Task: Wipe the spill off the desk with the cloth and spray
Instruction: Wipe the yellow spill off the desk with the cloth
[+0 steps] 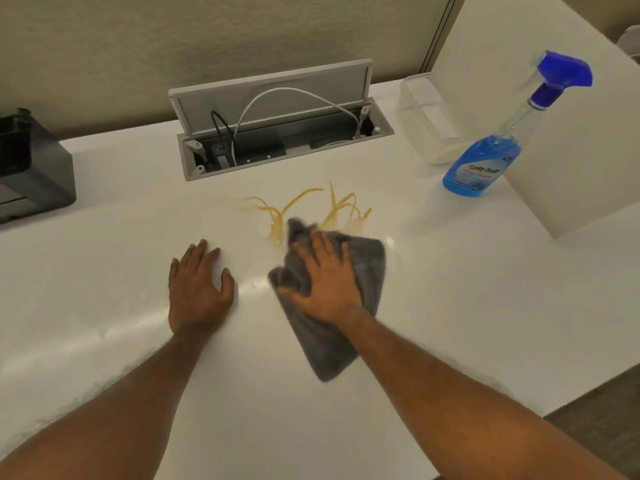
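I see my right hand (325,282) lying flat and wide on the grey cloth (370,268), fingers straight and a little spread. It presses the cloth down on the white desk (450,306) and does not clench it. The cloth is crumpled under the palm. One corner of it sticks out toward 6 o'clock, beside the forearm, and its far corner reaches the near ends of the spill (275,220).

The spill lies at 12 o'clock from this hand. It is a group of thin yellow-brown streaks, fanning away from me, thicker where they meet the cloth.

At 9 o'clock from the right hand, my left hand (199,289) rests palm down on the bare desk. Its fingers are straight and close together, the thumb is apart, and it holds nothing. It is near the cloth but does not touch it.

At 2 o'clock, well apart from the cloth, the spray bottle (481,164) stands with blue liquid and a blue trigger head. Just behind it is a clear plastic container (429,123), and beside it is a white block (571,150).

Further at 12 o'clock, beyond the spill, a cable hatch (277,147) is set in the desk with its lid (273,95) raised. A white cable (294,92) and a black cable (221,126) come out of it. At 10 o'clock, at the desk's edge, there is a dark grey device (34,174).
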A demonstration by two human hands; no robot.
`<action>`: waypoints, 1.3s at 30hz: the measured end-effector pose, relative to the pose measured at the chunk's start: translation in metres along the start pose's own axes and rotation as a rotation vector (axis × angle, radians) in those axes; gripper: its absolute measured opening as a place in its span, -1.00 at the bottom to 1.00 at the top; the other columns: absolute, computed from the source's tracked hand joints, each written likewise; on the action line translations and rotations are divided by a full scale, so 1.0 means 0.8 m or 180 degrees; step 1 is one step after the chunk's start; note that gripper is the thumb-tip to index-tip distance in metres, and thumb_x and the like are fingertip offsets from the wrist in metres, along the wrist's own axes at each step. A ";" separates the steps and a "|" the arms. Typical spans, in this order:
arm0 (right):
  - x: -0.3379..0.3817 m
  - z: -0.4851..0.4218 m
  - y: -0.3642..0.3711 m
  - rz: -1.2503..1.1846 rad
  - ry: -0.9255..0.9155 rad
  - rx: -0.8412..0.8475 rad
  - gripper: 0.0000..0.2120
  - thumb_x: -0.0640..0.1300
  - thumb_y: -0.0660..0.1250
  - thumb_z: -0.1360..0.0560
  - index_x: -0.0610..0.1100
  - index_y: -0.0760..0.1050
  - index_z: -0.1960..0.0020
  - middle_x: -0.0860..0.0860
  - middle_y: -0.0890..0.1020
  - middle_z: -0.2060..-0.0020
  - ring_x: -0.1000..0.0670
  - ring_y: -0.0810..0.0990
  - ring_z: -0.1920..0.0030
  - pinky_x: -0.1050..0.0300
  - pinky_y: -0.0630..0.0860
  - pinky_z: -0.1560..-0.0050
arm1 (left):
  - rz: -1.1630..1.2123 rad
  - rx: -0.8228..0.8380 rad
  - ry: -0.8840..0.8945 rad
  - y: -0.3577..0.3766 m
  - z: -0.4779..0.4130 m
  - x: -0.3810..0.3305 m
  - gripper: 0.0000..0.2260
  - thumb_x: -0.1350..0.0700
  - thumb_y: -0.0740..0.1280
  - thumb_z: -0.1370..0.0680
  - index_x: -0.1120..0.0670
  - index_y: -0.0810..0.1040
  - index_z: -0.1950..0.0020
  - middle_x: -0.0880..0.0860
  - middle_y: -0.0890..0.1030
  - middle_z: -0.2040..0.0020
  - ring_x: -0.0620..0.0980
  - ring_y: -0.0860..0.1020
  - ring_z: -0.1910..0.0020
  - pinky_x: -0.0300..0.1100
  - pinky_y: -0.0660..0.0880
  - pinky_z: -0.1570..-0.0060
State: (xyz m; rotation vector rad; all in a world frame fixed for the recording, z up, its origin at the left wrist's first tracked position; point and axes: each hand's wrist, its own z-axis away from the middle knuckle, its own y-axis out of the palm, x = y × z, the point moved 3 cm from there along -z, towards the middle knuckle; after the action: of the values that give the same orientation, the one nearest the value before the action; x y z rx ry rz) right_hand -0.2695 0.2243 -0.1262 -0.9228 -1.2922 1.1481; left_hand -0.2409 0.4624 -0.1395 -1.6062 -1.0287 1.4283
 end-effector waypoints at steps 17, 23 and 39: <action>-0.048 -0.050 -0.011 0.0318 0.0265 0.0096 -0.16 0.54 -0.05 -0.42 0.17 -0.01 -0.58 -0.09 -0.09 -0.62 -0.13 -0.14 -0.61 -0.49 -0.21 -0.46 | -0.0034 0.0002 -0.0059 0.000 0.001 0.001 -0.51 -0.06 0.15 -0.52 0.09 0.48 -0.40 0.06 0.38 -0.51 0.06 0.28 -0.53 0.04 0.06 -0.55; -0.003 0.044 0.006 -0.0241 -0.1343 0.0101 -0.37 0.36 0.24 -0.49 0.16 0.33 -0.49 -0.01 0.11 -0.61 -0.02 0.03 -0.60 -0.33 -0.08 -0.53 | -0.0041 -0.0032 -0.0012 -0.001 0.001 0.000 -0.51 -0.07 0.15 -0.52 0.09 0.49 -0.39 0.07 0.39 -0.51 0.08 0.29 -0.51 0.07 0.09 -0.53; -0.008 -0.045 -0.001 -0.0452 0.0005 -0.0146 0.05 0.50 0.19 -0.35 -0.14 0.04 -0.59 -0.07 0.18 -0.57 -0.09 0.13 -0.57 -0.04 -0.01 -0.59 | -0.0059 -0.0055 -0.0013 0.001 0.001 0.000 -0.52 -0.07 0.15 -0.52 0.09 0.49 -0.38 0.08 0.40 -0.50 0.09 0.31 -0.50 0.08 0.12 -0.52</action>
State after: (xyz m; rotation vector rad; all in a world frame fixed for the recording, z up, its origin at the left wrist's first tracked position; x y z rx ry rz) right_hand -0.2336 0.2210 -0.1303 -0.8508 -1.3654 1.0108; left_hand -0.2412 0.4623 -0.1403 -1.6027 -1.0583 1.4143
